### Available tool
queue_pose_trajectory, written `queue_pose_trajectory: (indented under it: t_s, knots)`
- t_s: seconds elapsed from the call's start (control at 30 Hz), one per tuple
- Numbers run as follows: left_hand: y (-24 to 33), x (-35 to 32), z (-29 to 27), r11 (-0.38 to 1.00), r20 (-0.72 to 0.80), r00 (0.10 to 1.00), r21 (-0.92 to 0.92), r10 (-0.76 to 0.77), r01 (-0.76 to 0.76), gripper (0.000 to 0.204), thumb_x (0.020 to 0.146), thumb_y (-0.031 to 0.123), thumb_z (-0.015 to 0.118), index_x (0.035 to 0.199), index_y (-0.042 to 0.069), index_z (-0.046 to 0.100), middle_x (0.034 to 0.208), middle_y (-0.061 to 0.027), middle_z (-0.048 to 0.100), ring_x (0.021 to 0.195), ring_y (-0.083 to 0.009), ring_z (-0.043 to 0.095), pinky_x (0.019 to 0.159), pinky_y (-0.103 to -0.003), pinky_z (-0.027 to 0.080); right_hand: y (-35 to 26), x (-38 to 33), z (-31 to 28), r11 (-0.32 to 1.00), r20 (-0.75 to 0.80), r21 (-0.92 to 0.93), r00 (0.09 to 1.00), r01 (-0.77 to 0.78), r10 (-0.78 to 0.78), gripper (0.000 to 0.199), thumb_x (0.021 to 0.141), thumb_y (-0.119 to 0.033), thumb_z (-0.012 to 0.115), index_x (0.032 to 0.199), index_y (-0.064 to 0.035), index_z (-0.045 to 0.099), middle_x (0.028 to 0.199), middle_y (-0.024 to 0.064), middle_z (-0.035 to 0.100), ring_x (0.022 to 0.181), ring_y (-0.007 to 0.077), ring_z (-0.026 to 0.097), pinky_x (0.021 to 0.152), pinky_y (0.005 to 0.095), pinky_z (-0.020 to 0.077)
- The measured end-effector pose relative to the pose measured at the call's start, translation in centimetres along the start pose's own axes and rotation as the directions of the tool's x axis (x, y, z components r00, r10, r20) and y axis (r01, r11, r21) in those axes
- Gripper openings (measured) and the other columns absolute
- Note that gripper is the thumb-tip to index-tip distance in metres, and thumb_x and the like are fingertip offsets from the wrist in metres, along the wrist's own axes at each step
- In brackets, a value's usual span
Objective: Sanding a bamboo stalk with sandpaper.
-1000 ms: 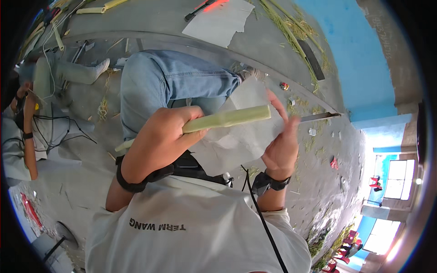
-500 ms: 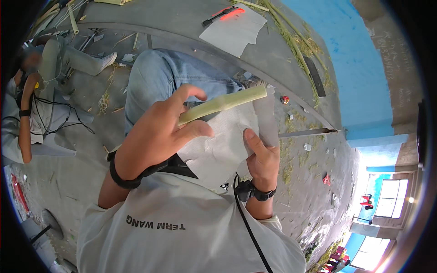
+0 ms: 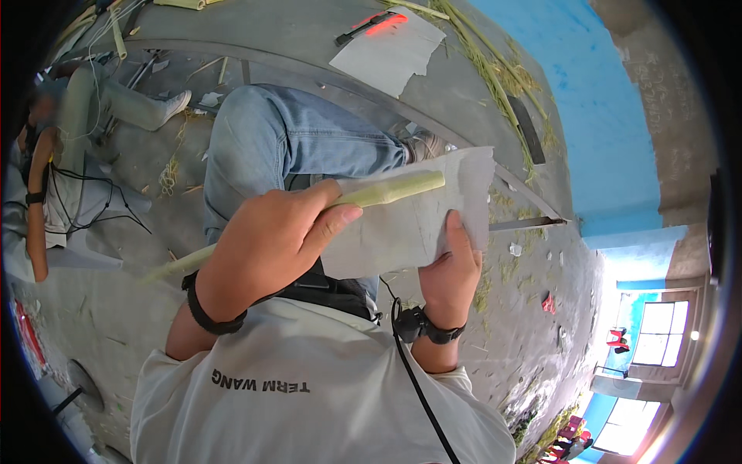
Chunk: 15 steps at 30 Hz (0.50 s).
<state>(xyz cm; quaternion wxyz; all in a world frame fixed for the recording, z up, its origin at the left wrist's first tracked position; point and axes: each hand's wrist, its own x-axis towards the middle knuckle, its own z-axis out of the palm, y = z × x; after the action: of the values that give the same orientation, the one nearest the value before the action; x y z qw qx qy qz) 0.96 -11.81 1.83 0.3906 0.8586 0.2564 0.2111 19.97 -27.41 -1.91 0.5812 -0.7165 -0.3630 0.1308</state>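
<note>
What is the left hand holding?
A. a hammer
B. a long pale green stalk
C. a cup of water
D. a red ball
B: the left hand is wrapped around a long pale green stalk, which lies across a grey sheet that the right hand holds.
</note>
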Motion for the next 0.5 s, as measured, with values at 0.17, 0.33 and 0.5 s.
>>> queue_pose_trajectory:
  t_s: [0.17,0.33,0.5]
  knots:
    - [-0.53,-0.15,0.34,0.999,0.019,0.999,0.007,-0.036,0.036,0.033,0.105,0.034,0.062,0.092,0.003,0.061,0.066,-0.018,0.06,0.061,-0.0404,0.06,0.054,-0.047,0.043,-0.1,-0.37,-0.43,0.502,0.251,0.799,0.942,-0.33,0.221,0.048,0.107,-0.023,0.052,0.146,0.0044,0.048,0.143,0.018,0.059,0.13,0.0289,0.059,0.108,0.0435,0.0479]
    - [-0.75,-0.22,0.31,0.999,-0.02,1.0,0.042,-0.003,0.004,0.033,0.105,0.034,0.062,0.092,0.003,0.06,0.066,-0.0182,0.06,0.059,-0.0405,0.059,0.054,-0.047,0.042,-0.14,-0.58,-0.4,0.333,0.275,0.898,0.958,-0.287,0.084,0.052,0.11,-0.032,0.047,0.147,0.0047,0.045,0.144,0.0181,0.057,0.129,0.0315,0.061,0.106,0.0455,0.0504]
    - [-0.2,-0.56,-0.18,0.998,-0.054,0.999,0.057,-0.001,0.005,0.033,0.105,0.034,0.061,0.091,0.004,0.061,0.064,-0.0184,0.059,0.058,-0.0405,0.059,0.053,-0.047,0.042,0.02,-0.65,0.39,0.76,0.11,0.621,0.981,-0.194,0.161,0.054,0.113,-0.037,0.04,0.147,0.0039,0.045,0.142,0.0183,0.058,0.127,0.031,0.061,0.1,0.0445,0.0554]
